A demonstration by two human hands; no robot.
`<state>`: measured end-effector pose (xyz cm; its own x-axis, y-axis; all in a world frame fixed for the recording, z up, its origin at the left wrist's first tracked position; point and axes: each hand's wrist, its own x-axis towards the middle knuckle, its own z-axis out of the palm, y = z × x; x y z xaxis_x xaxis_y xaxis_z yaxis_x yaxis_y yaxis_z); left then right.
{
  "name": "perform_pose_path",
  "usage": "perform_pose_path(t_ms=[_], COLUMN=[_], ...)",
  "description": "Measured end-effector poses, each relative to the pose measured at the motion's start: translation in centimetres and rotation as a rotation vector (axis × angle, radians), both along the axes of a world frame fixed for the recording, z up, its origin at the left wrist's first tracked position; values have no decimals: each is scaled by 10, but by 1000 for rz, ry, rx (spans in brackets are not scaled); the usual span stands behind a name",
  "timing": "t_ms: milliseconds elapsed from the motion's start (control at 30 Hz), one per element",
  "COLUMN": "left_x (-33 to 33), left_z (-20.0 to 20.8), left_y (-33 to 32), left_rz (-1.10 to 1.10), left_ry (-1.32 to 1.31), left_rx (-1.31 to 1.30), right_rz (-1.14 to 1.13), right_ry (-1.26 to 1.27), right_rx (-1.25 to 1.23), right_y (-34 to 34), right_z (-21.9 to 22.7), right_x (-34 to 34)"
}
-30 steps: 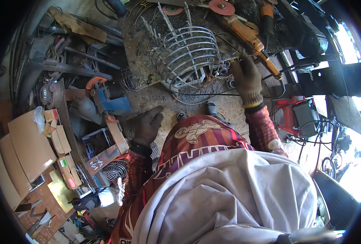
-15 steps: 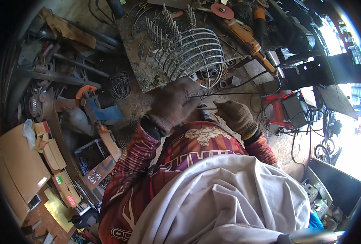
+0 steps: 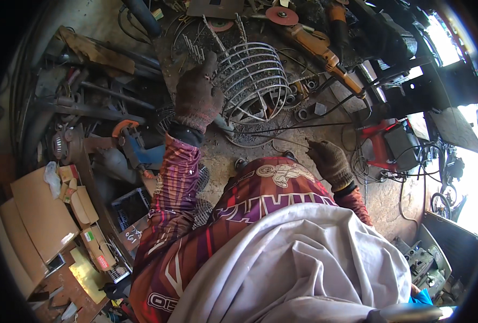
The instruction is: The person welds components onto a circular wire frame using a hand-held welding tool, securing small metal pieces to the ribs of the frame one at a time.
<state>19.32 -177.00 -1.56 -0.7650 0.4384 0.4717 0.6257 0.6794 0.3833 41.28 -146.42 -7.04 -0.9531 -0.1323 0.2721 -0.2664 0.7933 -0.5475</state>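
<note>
A round cage of bent metal rods (image 3: 255, 72) rests on the grimy worktable. Beside its left rim is my left hand (image 3: 198, 99) in a dark brown work glove, fingers reaching toward the upright metal pegs (image 3: 195, 49) and thumb apart. Whether the fingertips touch the cage or a peg is hard to see. My right hand (image 3: 330, 164), in a lighter knitted glove, is lower right, in front of my body. Its fingers are closed on a thin metal rod (image 3: 290, 140) that points left toward the table's near edge.
An orange angle grinder (image 3: 333, 64) with a reddish disc (image 3: 282, 16) lies at the table's far right. Metal rings (image 3: 303, 114) sit right of the cage. Left are a blue clamp-like tool (image 3: 142, 153) and cardboard boxes (image 3: 45, 215). A red stand (image 3: 376, 145) with cables is right.
My left hand has moved up and away from my right hand to the cage's left side. The cage has shifted slightly left and stands more upright. My right hand moved slightly right and down.
</note>
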Motion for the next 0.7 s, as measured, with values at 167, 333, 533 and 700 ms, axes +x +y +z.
perform_pose_path(t_ms=[167, 333, 533, 700], left_x=[16, 38, 47, 52], left_z=[4, 14, 1, -6], left_y=[13, 27, 33, 33], left_rz=[30, 98, 93, 77], left_ry=[2, 2, 28, 42], left_rx=[104, -19, 17, 107], right_rz=[3, 66, 58, 46], right_ry=[-62, -75, -166, -192], right_rx=[-25, 16, -78, -100], right_y=[36, 58, 69, 72], right_z=[-12, -19, -22, -27], right_x=[-9, -15, -21, -22])
